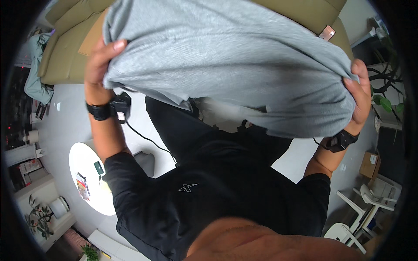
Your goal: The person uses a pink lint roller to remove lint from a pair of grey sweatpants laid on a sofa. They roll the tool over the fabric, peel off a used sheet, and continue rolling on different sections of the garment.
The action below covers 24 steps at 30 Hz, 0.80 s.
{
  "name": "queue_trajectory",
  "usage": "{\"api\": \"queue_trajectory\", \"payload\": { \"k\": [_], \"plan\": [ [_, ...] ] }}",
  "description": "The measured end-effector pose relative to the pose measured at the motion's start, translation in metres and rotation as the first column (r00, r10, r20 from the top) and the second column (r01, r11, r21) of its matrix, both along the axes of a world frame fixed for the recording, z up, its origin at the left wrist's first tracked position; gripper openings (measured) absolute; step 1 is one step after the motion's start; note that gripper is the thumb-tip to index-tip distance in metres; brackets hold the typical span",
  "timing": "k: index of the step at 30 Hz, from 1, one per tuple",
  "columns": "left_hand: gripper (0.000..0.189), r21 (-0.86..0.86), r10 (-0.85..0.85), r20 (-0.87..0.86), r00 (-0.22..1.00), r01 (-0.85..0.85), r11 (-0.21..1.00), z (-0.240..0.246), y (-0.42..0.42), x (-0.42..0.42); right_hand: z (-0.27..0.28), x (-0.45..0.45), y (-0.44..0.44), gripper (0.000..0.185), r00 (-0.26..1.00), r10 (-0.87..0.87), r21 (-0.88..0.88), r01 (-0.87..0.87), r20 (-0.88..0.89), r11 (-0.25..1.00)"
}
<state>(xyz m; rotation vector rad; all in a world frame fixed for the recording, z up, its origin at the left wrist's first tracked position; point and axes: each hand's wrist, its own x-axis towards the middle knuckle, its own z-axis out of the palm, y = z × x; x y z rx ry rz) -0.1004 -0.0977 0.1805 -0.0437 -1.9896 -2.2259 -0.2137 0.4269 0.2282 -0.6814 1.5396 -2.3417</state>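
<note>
A grey knitted cloth, perhaps a garment (222,62), is stretched sideways in the air between both hands, above my knees. My left hand (104,58) grips its left end, with the thumb on top and the fingers hidden behind the fabric. On the other side my right hand (359,88) pinches the right end, a fold caught between thumb and fingers. The cloth sags in loose creases, and its lower edge hangs in front of my dark trousers. A black strapped device is on each wrist.
Beyond the cloth stands an olive sofa (65,55) with a tan cushion (93,36) and a phone (327,33) on it. A round white table (94,202) is at the left. White chairs (338,231), a cardboard box (370,164) and a plant (385,103) are at the right. A cable (147,138) runs beside my leg.
</note>
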Motion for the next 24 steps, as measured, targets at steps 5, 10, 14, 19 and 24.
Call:
{"api": "queue_trajectory", "payload": {
  "k": [5,10,14,19,24],
  "plan": [
    [0.048,-0.262,0.054,-0.002,0.999,-0.053,0.964,0.046,-0.039,-0.117,-0.007,-0.029,-0.023,0.055,0.982,-0.174,0.090,0.180,-0.068,0.980],
    [0.028,-0.269,-0.113,0.066,0.991,0.127,0.955,0.006,-0.006,-0.249,-0.044,-0.112,-0.052,0.060,0.970,-0.156,0.231,0.197,-0.184,0.953],
    [0.026,-0.280,-0.056,0.051,0.997,0.068,0.958,-0.060,0.007,-0.348,-0.111,-0.200,-0.064,0.061,0.886,-0.127,0.395,0.322,-0.446,0.860],
    [0.069,-0.514,0.109,0.039,0.993,-0.074,0.855,-0.247,0.029,-0.411,-0.258,-0.275,-0.089,0.081,0.915,-0.053,0.681,0.336,-0.400,0.651],
    [0.061,-0.770,0.279,-0.403,0.872,-0.488,0.411,-0.317,0.040,-0.368,-0.328,-0.271,-0.082,0.071,0.746,-0.056,0.696,0.643,-0.664,0.319]
  ]
}}
